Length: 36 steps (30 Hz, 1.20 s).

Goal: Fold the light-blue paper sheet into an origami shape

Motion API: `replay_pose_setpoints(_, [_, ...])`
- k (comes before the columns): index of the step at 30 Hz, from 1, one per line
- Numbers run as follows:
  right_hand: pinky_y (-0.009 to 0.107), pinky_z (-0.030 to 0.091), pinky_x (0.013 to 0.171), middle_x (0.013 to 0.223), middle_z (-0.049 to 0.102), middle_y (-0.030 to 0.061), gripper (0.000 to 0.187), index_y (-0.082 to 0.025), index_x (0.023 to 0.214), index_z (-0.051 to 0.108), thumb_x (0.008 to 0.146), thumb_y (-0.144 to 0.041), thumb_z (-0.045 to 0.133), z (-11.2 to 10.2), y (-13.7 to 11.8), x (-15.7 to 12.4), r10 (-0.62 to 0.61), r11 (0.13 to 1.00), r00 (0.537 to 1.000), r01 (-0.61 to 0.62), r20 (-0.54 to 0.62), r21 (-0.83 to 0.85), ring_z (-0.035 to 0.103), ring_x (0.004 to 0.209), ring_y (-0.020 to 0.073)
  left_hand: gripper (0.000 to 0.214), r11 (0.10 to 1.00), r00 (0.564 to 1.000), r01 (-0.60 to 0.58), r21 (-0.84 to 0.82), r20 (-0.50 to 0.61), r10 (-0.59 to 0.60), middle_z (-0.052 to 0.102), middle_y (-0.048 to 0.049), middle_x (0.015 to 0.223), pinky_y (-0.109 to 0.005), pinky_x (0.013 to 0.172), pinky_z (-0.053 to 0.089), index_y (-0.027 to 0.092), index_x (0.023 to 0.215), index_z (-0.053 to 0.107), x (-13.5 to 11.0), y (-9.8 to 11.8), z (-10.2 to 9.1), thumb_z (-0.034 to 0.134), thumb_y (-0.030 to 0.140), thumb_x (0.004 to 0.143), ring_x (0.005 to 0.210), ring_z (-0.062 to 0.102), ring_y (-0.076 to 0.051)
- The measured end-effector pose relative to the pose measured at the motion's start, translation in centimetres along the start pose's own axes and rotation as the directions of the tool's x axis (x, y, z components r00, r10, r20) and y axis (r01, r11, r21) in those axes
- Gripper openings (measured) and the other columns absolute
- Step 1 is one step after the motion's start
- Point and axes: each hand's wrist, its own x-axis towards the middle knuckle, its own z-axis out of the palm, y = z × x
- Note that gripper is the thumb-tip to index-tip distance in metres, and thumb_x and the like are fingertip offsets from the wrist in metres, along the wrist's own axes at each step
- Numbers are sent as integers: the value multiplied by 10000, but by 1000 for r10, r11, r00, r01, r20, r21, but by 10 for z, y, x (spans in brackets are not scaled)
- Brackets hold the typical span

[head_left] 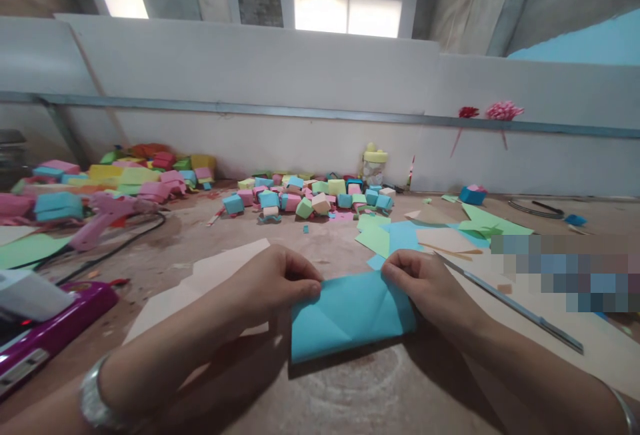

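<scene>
A folded sheet of blue paper (pixel 350 315) is held up just above the table, with crease lines crossing its face. My left hand (pixel 273 285) pinches its upper left corner between thumb and fingers. At the upper right corner, my right hand (pixel 423 281) grips the same sheet in a pinch. Pale peach paper sheets (pixel 210 281) lie on the table behind my left forearm. Beside my right hand, a long thin metal strip (pixel 530 315), perhaps a cutter, rests on more peach paper (pixel 595 355).
Small coloured paper boxes (pixel 320 201) cluster at the back, with a larger pile (pixel 120 178) further left. A pink glue gun (pixel 107 218) and a purple power strip (pixel 65 328) with cables lie left. Green paper sheets (pixel 495 221) and a yellow-lidded jar (pixel 374 165) stand beyond.
</scene>
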Motion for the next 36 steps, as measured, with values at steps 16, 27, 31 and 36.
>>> replay_pose_setpoints(16, [281,333,639,705,568,13,184,-193,693,516,863,-212,447,7,6,-1,-164,877,985,173,60,-449,512,681,164,130,922,999,20,386,17,-28,663,-1,849,-384,810,504,139,832,644,3,-3,14,638,267,849,847,634,-173])
replay_pose_setpoints(27, [286,380,697,784,597,25,112,-172,721,582,826,-133,566,14,6,1,-135,812,989,147,64,-565,549,756,161,127,840,990,-138,525,100,100,633,-16,932,-328,706,531,142,970,621,10,-9,25,601,225,877,790,619,-148])
replay_pose_setpoints(31, [263,410,639,733,595,-22,102,-169,724,563,811,-131,602,13,4,4,-108,815,992,126,65,-565,553,698,126,182,771,974,-226,595,143,174,633,-35,995,-331,701,542,147,1015,602,9,-10,26,578,284,897,806,628,-153])
replay_pose_setpoints(36, [298,483,688,768,607,-24,128,-151,759,582,863,-222,602,12,2,7,-89,795,991,129,96,-593,586,731,121,140,606,891,-445,659,260,372,618,-49,1070,-403,826,510,152,953,616,7,1,24,605,267,875,973,597,-197])
